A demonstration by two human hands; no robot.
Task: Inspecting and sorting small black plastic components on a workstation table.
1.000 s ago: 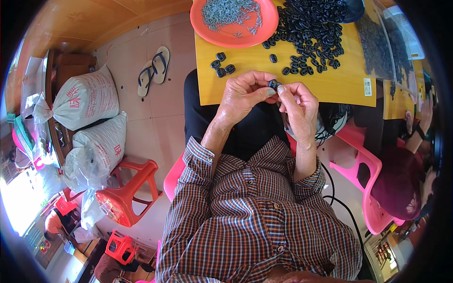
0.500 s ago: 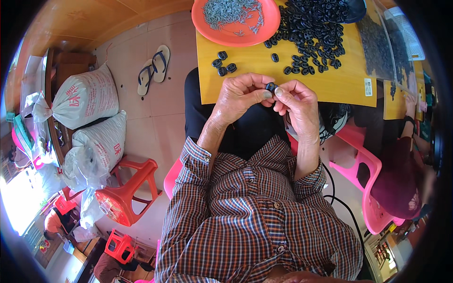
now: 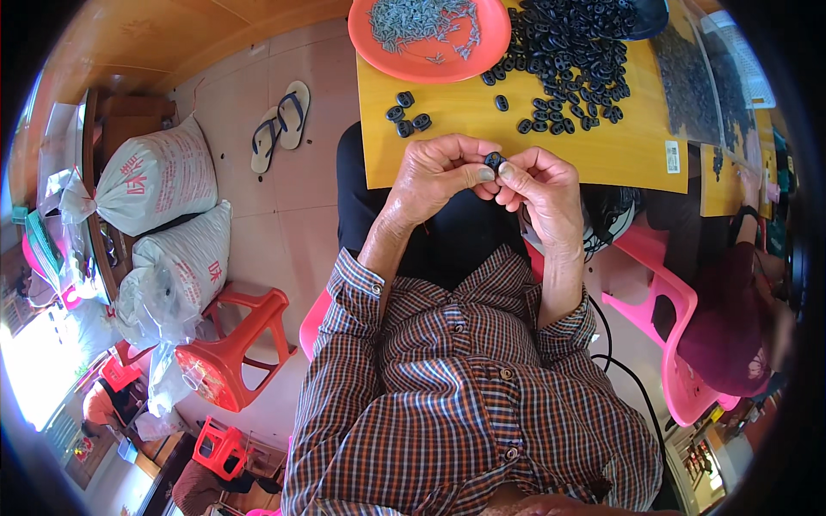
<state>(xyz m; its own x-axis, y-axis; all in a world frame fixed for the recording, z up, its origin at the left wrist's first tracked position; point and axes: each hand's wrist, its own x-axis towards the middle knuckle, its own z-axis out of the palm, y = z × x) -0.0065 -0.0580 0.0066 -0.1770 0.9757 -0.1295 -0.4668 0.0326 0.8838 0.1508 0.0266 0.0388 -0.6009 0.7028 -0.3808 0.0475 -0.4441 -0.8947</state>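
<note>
1. One black oval two-hole piece (image 3: 494, 160), pinched at fingertips of left hand (image 3: 439, 174) and right hand (image 3: 545, 184), both grips narrow.
2. From hands: coral plate (image 3: 413, 70) of small grey parts (image 3: 415, 24) at 11 o'clock.
3. Four similar pieces (image 3: 421, 121) at 10, black heap (image 3: 568, 56) at 1, on yellow table (image 3: 379, 159).

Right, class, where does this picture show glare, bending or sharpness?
Head view: the bright opening at left is blown out white; head view: wooden panelling bows along its lower edge; head view: left hand and right hand look fairly sharp.
</note>
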